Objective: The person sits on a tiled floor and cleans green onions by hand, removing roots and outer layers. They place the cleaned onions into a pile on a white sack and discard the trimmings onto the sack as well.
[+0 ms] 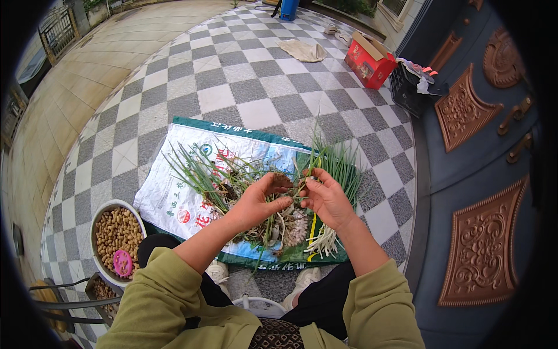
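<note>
A printed woven plastic sack lies flat on the tiles before me. My left hand is over its middle, soil on the curved fingers, the thumb and fingertips apart; whether they touch a stalk is unclear. My right hand pinches a few thin green onion stalks between thumb and fingers. Beneath the hands spreads a heap of dry peelings and roots. Untrimmed green onions lie on the sack's left part. At its right rests a bunch of green onions with pale, clean-looking stems, leaves pointing away from me.
A bowl of peanuts in shells with a pink plastic piece stands at my left, a second container below it. Farther off are a cloth, a red cardboard box and a black crate beside the door.
</note>
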A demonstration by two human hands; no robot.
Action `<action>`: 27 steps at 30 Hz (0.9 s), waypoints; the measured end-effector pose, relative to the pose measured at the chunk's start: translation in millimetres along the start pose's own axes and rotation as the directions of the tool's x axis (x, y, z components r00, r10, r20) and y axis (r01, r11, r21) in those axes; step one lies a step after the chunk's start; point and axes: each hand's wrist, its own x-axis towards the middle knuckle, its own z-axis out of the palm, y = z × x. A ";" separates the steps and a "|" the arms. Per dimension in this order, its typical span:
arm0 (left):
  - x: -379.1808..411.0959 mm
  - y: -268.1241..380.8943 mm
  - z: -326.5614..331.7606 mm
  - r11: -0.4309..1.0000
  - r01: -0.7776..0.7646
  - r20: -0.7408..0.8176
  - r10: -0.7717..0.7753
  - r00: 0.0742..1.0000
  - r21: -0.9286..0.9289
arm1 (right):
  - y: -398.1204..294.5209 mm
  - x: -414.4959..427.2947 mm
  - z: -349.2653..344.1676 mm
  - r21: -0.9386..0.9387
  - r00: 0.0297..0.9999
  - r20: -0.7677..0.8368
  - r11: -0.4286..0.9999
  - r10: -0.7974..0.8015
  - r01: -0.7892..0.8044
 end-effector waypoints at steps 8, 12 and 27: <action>-6.0 3.9 -1.7 0.981 0.148 -0.087 -0.160 0.983 -0.127 | 4.5 3.0 10.1 0.058 0.998 0.040 0.997 0.045 -0.048; -8.2 12.6 0.0 0.960 0.227 0.002 -0.229 0.973 -0.163 | 6.9 5.4 9.7 -0.027 0.999 -0.039 0.999 0.028 -0.029; -9.3 12.4 5.4 0.930 0.296 -0.021 -0.307 0.951 -0.218 | 3.7 0.0 14.9 -0.157 0.996 0.010 0.984 0.086 -0.083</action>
